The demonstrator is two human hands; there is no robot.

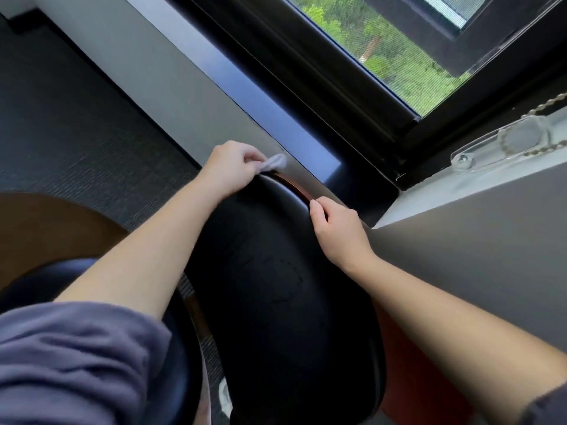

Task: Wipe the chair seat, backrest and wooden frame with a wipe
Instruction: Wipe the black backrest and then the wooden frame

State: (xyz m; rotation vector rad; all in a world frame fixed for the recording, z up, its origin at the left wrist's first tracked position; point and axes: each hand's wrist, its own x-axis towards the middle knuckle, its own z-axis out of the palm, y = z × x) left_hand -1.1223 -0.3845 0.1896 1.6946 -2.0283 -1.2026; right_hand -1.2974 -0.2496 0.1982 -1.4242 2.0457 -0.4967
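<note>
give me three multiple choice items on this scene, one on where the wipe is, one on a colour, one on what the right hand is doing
1. Where is the wipe?
A) lying on the floor
B) at the top edge of the backrest, in the left hand
C) draped over the right forearm

2. What colour is the backrest padding?
A) black
B) red
C) white

3. What is the right hand doing?
A) hanging free
B) holding a spray bottle
C) gripping the backrest's edge by the wooden frame

Answers: B, the left hand pinches the wipe against the top rim; A, the padding looks black throughout; C, the right hand clasps the rim.
</note>
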